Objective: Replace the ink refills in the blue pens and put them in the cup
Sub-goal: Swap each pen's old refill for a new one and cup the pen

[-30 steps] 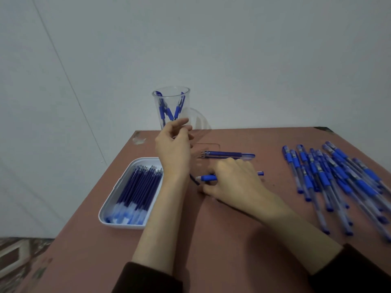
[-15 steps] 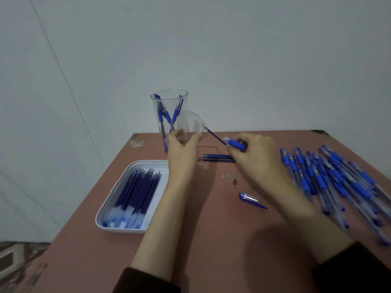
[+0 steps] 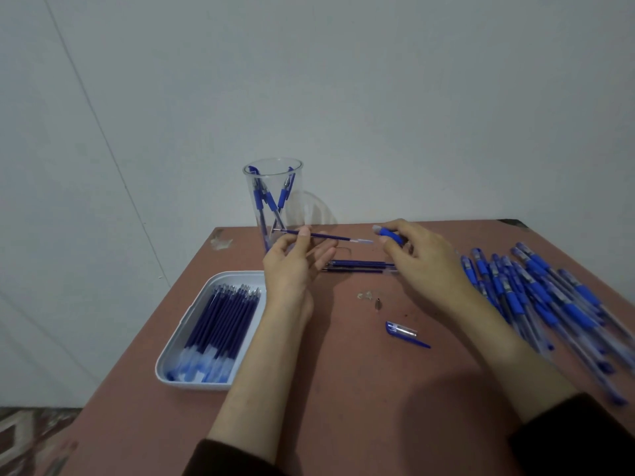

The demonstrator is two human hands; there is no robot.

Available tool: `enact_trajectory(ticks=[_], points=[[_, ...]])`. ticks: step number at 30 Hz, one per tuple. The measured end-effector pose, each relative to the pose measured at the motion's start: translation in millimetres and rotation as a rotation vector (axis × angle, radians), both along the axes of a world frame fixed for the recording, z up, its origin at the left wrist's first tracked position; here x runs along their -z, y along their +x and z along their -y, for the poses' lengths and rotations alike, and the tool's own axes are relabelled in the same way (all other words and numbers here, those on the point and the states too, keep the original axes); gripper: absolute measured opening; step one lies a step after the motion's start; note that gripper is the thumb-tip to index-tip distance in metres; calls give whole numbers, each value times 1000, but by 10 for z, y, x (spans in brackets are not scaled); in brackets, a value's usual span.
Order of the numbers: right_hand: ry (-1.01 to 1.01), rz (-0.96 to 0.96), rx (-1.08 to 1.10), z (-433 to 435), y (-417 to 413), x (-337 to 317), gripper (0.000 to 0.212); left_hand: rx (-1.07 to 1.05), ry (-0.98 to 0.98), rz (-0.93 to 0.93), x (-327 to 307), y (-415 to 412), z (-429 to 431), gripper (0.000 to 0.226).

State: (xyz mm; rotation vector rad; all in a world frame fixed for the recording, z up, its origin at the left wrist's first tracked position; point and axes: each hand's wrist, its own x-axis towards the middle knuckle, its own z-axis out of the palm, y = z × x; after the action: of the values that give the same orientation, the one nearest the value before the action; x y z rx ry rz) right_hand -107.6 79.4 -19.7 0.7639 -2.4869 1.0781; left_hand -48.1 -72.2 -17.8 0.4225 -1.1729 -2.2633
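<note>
Both forearms reach forward from the near edge of the tabletop, dark sleeves pushed back from the wrists. The left hand is raised just in front of the cup, palm turned inward, thumb and forefinger pinching a thin refill near its writing end; the other fingers are loosely extended. The refill lies level, its pale rear end pointing towards the right hand and just clear of it. The right hand is curled round a pen barrel, only the blue grip end showing beyond the fingers. The cup stands upright near the far left corner and contains several blue pens. A white tray of refills sits at the left edge. Loose refills lie flat between the hands. A pen cap and a small metal tip lie mid-table. A pile of pens covers the right edge.
</note>
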Motion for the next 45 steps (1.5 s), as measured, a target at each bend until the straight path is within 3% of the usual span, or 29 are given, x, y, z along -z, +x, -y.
enact_trajectory(ticks=[6, 13, 25, 30, 34, 45], points=[[121, -68, -20, 15, -13, 12, 21, -12, 1, -26, -3, 5, -21, 15], [76, -86, -13, -10, -26, 3, 21, -61, 23, -47, -18, 26, 0, 10], [72, -122, -12, -21, -35, 7, 24, -80, -85, -6, 9, 15, -6, 14], [179, -115, 35, -29, -52, 20, 28, -90, -159, 6, 9, 11, -17, 16], [59, -77, -22, -41, -34, -2, 27, -84, -128, 18, 10, 12, 0, 16], [-40, 0, -83, 0, 10, 10, 23, -70, -208, -14, 39, -8, -37, 15]])
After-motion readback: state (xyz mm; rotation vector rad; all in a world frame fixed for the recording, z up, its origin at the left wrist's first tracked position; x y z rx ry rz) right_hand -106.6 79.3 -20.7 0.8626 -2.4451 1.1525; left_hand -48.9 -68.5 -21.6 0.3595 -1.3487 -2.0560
